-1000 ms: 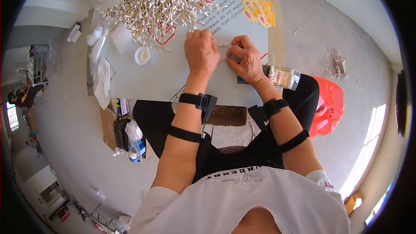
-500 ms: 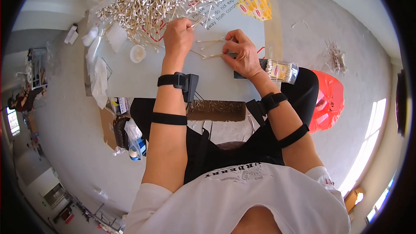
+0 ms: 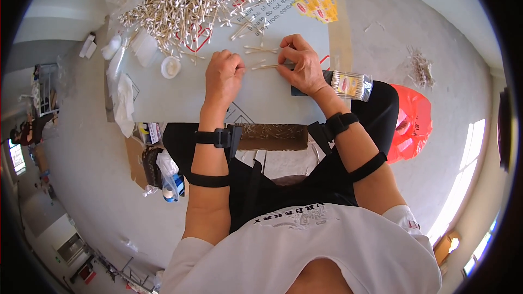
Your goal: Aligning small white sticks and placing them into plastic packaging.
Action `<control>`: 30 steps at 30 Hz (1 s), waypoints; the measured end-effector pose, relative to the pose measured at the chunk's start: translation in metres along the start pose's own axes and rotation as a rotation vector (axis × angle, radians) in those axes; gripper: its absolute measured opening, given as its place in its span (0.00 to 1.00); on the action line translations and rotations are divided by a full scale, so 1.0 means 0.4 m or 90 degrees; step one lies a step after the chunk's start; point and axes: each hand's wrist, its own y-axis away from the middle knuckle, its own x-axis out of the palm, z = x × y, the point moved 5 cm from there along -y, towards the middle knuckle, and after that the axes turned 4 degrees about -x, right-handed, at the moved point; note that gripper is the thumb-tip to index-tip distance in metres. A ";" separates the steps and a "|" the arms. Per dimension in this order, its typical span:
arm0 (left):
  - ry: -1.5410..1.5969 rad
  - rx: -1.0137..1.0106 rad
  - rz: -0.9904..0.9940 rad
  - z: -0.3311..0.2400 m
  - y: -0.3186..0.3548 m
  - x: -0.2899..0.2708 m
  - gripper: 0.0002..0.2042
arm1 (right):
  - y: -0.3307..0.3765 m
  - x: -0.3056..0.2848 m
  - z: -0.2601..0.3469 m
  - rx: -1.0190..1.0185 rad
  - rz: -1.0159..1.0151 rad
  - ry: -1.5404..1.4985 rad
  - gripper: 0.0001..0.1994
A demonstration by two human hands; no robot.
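Note:
My left hand (image 3: 224,73) hovers low over the table with its fingers pinched together; whatever may be between them is too small to make out. To its right, my right hand (image 3: 303,65) pinches the end of a cotton swab (image 3: 265,67), whose white tip points toward the left hand. More swabs (image 3: 260,50) lie just beyond, by the right fingertips. A large pile of cotton swabs (image 3: 180,2) covers the far left of the table, with a few loose swabs (image 3: 239,31) at its edge. A small round white dish (image 3: 171,67) sits left of my left hand.
Yellow printed cards (image 3: 315,1) lie at the far right of the table (image 3: 180,100). A clear pack of swabs (image 3: 351,85) rests by my right wrist. Below the near edge is a cardboard box (image 3: 272,137). A red plastic bag (image 3: 411,122) is at the right.
My left hand has drawn back toward me from the loose swabs near the pile, still pinched. The right hand stays almost in place, holding its swab.

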 end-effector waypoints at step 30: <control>-0.142 -0.140 -0.160 -0.052 -0.114 0.040 0.27 | -0.001 0.004 -0.012 0.054 -0.083 -0.040 0.06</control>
